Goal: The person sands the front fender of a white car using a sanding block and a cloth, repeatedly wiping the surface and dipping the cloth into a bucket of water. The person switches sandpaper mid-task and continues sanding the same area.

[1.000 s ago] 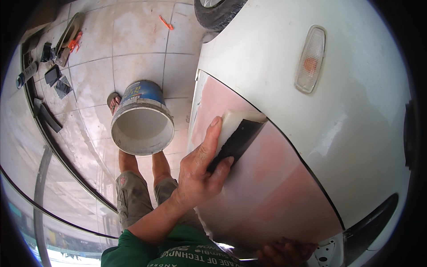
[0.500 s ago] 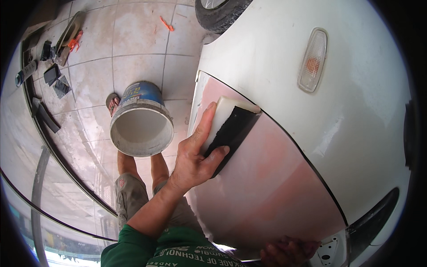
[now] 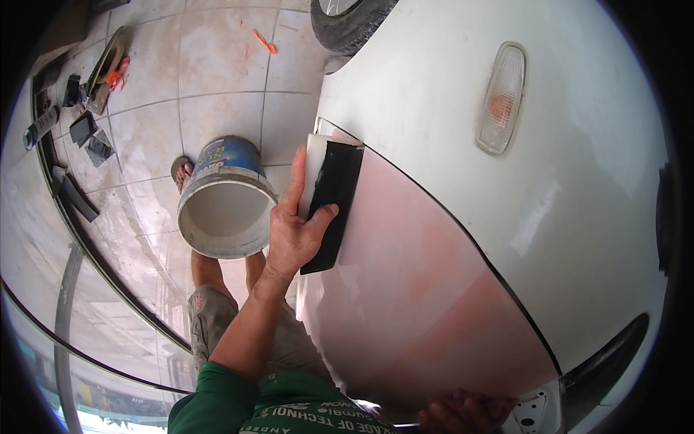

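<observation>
The left hand [image 3: 295, 230] holds a flat black sanding block [image 3: 331, 206], the fingers extended along its left edge and the thumb pressed across its face. The block is rectangular, with a white pad layer visible along its upper and left sides. It lies flat against the pinkish, matte filler area of the car body panel [image 3: 434, 289], near the upper left corner of that area. The surrounding panel is glossy white, with an oval amber side lamp [image 3: 500, 98] set in it. The right hand [image 3: 463, 412] grips the lower edge of the panel, fingers curled. A round plastic bucket [image 3: 225, 199] with a pale interior stands on the tiled floor [image 3: 217, 65] just beside the left hand.
</observation>
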{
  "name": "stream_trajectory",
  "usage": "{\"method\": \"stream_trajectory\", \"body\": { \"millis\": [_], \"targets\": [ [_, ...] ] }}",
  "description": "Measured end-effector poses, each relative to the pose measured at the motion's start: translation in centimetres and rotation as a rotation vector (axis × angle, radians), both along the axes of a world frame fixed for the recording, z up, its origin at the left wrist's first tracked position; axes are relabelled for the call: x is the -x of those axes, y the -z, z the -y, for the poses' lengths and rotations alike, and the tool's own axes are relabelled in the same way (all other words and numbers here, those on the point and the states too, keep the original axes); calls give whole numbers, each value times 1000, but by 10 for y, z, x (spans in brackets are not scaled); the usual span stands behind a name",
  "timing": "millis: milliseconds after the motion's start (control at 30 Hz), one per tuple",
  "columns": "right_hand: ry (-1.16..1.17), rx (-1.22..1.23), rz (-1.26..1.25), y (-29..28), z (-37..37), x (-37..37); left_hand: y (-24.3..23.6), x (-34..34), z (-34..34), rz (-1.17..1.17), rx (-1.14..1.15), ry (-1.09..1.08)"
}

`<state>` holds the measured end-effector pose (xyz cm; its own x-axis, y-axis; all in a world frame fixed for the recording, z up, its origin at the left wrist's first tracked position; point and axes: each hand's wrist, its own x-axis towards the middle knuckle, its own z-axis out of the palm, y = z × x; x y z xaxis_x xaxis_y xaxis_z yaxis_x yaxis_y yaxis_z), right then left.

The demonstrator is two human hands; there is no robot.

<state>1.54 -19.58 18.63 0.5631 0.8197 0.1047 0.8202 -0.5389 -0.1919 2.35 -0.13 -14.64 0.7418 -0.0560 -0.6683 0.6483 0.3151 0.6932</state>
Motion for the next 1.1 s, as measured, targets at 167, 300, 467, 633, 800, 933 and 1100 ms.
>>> {"method": "stream_trajectory", "body": {
  "millis": [167, 300, 467, 633, 800, 933, 1100],
  "targets": [
    [-12, 16, -32, -3, -1, -1, 59, -2, -5, -60, -50, 12],
    [-1, 45, -46, -6, -1, 2, 29, 4, 4, -4, -150, 33],
    [19, 80, -29, -8, -5, 2, -69, -5, -4, 139, -124, 102],
    [-17, 82, -68, -11, -5, -1, -125, -3, -4, 353, -129, 74],
    [-72, 117, -126, -16, 6, 4, -116, 2, -11, 271, 115, 103],
    [-64, 165, -133, -18, 3, 4, -41, 2, -2, 92, -38, 15],
    [-54, 184, -164, -22, -1, -3, 41, -2, -2, -107, -62, 37]
  ]
}}
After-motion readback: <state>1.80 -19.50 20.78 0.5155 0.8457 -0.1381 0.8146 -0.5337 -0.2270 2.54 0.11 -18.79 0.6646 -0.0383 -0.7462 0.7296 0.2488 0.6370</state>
